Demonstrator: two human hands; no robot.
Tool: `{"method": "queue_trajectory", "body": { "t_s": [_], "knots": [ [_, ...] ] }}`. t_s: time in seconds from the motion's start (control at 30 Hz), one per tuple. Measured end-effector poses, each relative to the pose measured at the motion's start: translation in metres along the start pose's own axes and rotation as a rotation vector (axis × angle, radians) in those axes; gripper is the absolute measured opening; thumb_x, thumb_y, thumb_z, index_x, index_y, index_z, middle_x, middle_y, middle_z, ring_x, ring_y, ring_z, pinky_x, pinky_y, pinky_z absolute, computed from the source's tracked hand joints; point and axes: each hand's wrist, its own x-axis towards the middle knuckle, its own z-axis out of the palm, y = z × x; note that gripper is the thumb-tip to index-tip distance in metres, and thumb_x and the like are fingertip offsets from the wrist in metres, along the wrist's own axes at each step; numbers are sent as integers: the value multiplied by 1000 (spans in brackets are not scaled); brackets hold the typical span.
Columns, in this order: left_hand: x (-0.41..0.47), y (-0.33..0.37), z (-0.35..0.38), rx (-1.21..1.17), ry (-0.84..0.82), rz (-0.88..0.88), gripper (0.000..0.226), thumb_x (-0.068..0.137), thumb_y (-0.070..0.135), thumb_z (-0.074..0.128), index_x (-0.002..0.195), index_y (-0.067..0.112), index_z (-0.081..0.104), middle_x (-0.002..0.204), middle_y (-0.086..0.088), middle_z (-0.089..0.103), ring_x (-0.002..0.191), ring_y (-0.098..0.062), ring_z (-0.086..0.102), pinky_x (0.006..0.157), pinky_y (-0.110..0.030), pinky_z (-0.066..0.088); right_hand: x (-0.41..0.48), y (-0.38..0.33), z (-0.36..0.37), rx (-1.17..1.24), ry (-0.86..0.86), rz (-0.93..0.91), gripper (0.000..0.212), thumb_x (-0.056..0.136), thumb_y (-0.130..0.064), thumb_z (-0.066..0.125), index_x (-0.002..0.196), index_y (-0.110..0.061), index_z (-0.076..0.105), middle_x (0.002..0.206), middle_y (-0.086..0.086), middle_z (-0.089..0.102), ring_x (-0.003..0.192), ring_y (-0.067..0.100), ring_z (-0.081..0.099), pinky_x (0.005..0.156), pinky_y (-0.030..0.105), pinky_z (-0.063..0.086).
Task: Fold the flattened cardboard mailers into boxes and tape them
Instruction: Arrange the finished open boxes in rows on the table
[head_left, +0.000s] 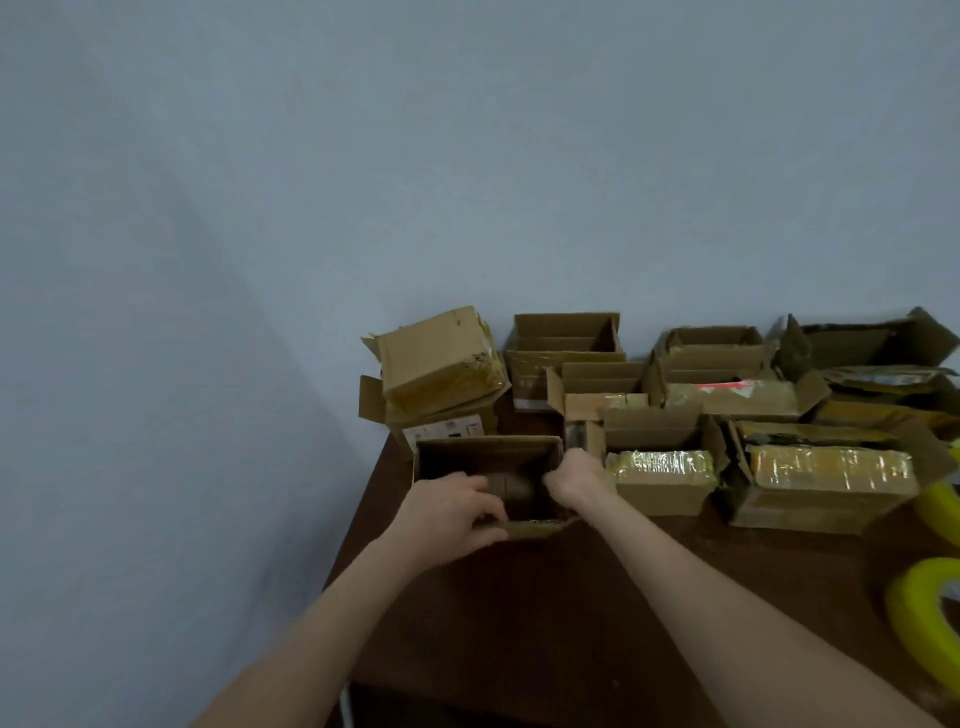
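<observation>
open box (488, 457) near left end of dark surface (571, 597), mouth up; left hand (447, 512) on its 6 o'clock rim, fingers curled over edge, gripping; right hand (574, 478) at 3 o'clock wall, fingers curled tight round that rim; bunch of taped boxes (660, 480) crowding 12 to 3 o'clock of it; yellow tape roll (919, 618) way off at 4 o'clock

The light is dim, bluish and flat: the wall (311, 156) above the fingers (491, 512) carries only a broad soft shading, and the dark surface (571, 597) below them swallows detail. Right of the fingers, glare streaks the shiny tape (660, 462) on the boxes (810, 501), while the open box (488, 452) around them lies in deep shadow. Everything is slightly soft, and the yellow rolls (919, 618) far right of the fingers smear and bend.
</observation>
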Motion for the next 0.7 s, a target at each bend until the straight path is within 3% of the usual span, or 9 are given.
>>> {"method": "queue_trajectory", "body": {
  "t_s": [0.07, 0.13, 0.17, 0.23, 0.33, 0.4, 0.57, 0.7],
  "knots": [
    [-2, -13, -7, -1, 80, -232, 41, 87, 65, 42, 111, 38, 62, 111, 13, 49, 106, -9, 44, 91, -31, 43, -5, 1, 0, 5, -31, -7, 8, 94, -17, 53, 91, -11, 57, 95, 10, 63, 87, 27, 64, 76, 38, 58],
    [-4, -30, -5, 46, 194, -489, 48, 85, 59, 53, 126, 34, 50, 124, 4, 43, 118, -16, 40, 99, -35, 40, -14, 2, -3, 62, -73, -3, 8, 95, -14, 52, 87, -12, 54, 91, 9, 60, 81, 26, 65, 58, 29, 55],
    [-6, -36, -3, -14, 183, -620, 55, 84, 51, 61, 131, 28, 43, 128, -2, 40, 121, -22, 42, 99, -37, 42, -18, 3, -5, 98, -75, 0, 11, 95, -13, 53, 84, -13, 52, 92, 9, 59, 81, 26, 65, 53, 26, 53],
    [-6, -43, 4, -368, 60, -777, 60, 81, 36, 70, 130, 16, 42, 126, -9, 47, 113, -25, 53, 90, -34, 50, -26, 10, -11, 138, -58, 13, 13, 95, -11, 54, 82, -14, 50, 95, 10, 59, 88, 27, 65, 52, 25, 52],
    [1, -31, 7, -672, -206, -798, 29, 82, 20, 71, 104, 11, 53, 101, -7, 61, 82, -16, 63, 58, -23, 55, -36, 34, -26, 132, -72, 75, 7, 91, -11, 61, 92, -10, 54, 97, 9, 58, 87, 24, 61, 57, 26, 53],
    [12, -16, 7, -753, -262, -761, 30, 81, 14, 71, 104, 9, 52, 100, -9, 59, 78, -18, 64, 49, -20, 52, -41, 58, -40, 95, -50, 151, 22, 87, -12, 66, 105, -5, 56, 103, 11, 59, 83, 22, 59, 58, 27, 52],
    [56, 31, 26, -794, -252, -641, 29, 81, 21, 72, 105, 9, 59, 101, -8, 61, 83, -17, 63, 49, -21, 51, -45, 120, -75, 75, 189, 273, 26, 84, -21, 73, 96, -3, 59, 95, 12, 62, 86, 27, 61, 74, 39, 57],
    [81, 72, 46, -940, -192, -651, 23, 92, 19, 60, 112, 6, 61, 107, -13, 64, 89, -25, 67, 72, -35, 60, -45, 142, -87, 71, 377, 296, 36, 90, -35, 65, 111, -6, 60, 92, 8, 62, 83, 24, 63, 74, 38, 56]
  ]
}}
